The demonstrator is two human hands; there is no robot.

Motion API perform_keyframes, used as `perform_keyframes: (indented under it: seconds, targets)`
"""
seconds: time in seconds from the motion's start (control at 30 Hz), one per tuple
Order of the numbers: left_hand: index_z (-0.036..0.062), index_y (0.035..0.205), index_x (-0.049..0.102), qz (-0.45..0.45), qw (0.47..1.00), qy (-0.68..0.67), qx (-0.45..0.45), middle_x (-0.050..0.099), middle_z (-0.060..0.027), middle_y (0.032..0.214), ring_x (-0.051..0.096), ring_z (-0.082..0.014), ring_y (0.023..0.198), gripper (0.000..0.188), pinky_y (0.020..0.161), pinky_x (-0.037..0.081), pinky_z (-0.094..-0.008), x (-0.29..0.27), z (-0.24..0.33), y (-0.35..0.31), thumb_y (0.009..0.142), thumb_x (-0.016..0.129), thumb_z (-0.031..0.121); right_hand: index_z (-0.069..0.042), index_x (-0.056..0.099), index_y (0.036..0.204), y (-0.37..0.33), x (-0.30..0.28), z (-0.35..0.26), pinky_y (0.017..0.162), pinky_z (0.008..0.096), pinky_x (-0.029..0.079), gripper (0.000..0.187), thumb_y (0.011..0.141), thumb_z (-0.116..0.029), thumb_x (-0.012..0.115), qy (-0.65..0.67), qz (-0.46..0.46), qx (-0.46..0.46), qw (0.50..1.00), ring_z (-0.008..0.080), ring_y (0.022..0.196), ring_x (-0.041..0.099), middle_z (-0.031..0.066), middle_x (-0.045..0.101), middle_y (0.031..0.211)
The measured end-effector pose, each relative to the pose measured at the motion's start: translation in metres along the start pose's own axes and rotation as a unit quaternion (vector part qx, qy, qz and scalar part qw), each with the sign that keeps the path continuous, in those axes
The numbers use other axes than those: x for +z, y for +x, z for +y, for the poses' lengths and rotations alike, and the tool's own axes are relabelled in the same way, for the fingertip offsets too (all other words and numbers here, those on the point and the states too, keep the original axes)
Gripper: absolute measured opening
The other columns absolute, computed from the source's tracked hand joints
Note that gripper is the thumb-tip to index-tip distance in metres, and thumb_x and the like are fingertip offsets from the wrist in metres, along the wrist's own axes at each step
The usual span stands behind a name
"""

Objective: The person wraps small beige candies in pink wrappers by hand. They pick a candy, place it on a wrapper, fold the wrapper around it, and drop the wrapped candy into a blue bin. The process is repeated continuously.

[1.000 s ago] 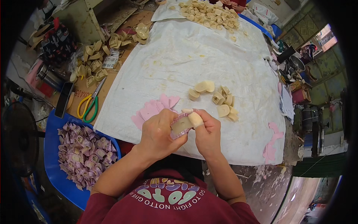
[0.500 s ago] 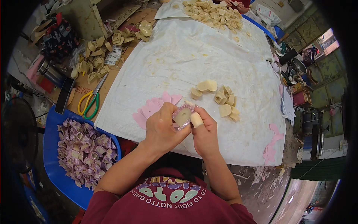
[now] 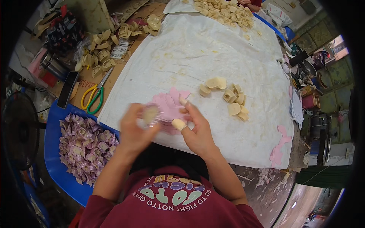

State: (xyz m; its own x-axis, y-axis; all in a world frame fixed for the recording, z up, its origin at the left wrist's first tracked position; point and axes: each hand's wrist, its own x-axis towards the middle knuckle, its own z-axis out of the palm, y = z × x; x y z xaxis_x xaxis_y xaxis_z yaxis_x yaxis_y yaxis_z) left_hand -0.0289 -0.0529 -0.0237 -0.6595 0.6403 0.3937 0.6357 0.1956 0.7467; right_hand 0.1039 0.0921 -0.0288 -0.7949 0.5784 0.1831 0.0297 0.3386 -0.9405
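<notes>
Gripping wrapped piece (image 3: 149,114), left hand (image 3: 136,131) | right hand (image 3: 195,129) fingers pinching pink wrappers (image 3: 169,108) | tan pieces (image 3: 230,100) beyond

We count two hands at work: our left hand (image 3: 135,131) and our right hand (image 3: 195,131). One pair of scissors with yellow-and-green handles (image 3: 93,97) lies on the cardboard. One blue tray (image 3: 53,159) holds wrapped pink pieces, too many to count. About eight unwrapped beige pieces (image 3: 228,98) sit together on one white cloth (image 3: 213,57). One fan (image 3: 19,129) stands at our left.
</notes>
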Motion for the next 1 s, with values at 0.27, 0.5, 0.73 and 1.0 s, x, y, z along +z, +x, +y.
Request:
perform_keyframes:
  seconds: [0.27, 0.5, 0.73, 1.0]
  targets:
    - [0.0, 0.121, 0.052, 0.21, 0.92, 0.311, -0.113, 0.051, -0.0182, 0.123, 0.048, -0.0321, 0.117, 0.057, 0.103, 0.035, -0.0396, -0.127, -0.074, -0.059, 0.071, 0.077, 0.008, -0.006, 0.062, 0.091, 0.012, 0.021, 0.021, 0.073, 0.0391, 0.04, 0.016, 0.076, -0.008, 0.069, -0.271, 0.021, -0.167, 0.948, 0.0277, 0.087, 0.054, 0.0079, 0.059, 0.096]
    - [0.0016, 0.106, 0.06, 0.01, 0.995, 0.037, 0.093, 0.062, -0.0175, 0.108, 0.06, -0.0327, 0.101, 0.036, 0.091, 0.046, -0.0407, -0.02, -0.028, -0.038, 0.072, 0.073, 0.003, -0.006, 0.062, 0.087, 0.023, 0.034, 0.043, 0.075, 0.0391, 0.039, 0.013, 0.075, -0.006, 0.067, -0.327, 0.004, -0.105, 0.939, 0.0257, 0.087, 0.053, 0.0065, 0.059, 0.087]
    - [0.0026, 0.106, 0.063, -0.078, 0.986, 0.039, 0.143, 0.064, -0.0152, 0.108, 0.057, -0.0322, 0.104, 0.04, 0.092, 0.043, -0.0426, 0.046, -0.038, -0.033, 0.068, 0.076, 0.008, -0.002, 0.063, 0.09, 0.03, -0.002, 0.07, 0.071, 0.0329, 0.045, 0.012, 0.078, -0.004, 0.065, 0.193, 0.12, 0.11, 0.968, 0.023, 0.082, 0.057, 0.0101, 0.062, 0.09]
    - [-0.0022, 0.115, 0.062, -0.133, 0.853, -0.436, -0.253, 0.065, -0.0112, 0.107, 0.063, -0.0221, 0.099, 0.031, 0.084, 0.052, -0.0345, 0.04, 0.006, -0.003, 0.091, 0.064, 0.018, -0.004, 0.063, 0.096, 0.006, -0.013, 0.025, 0.08, 0.0355, 0.048, 0.018, 0.078, -0.004, 0.067, -0.114, 0.046, -0.216, 0.969, 0.0292, 0.089, 0.06, 0.0143, 0.063, 0.099]
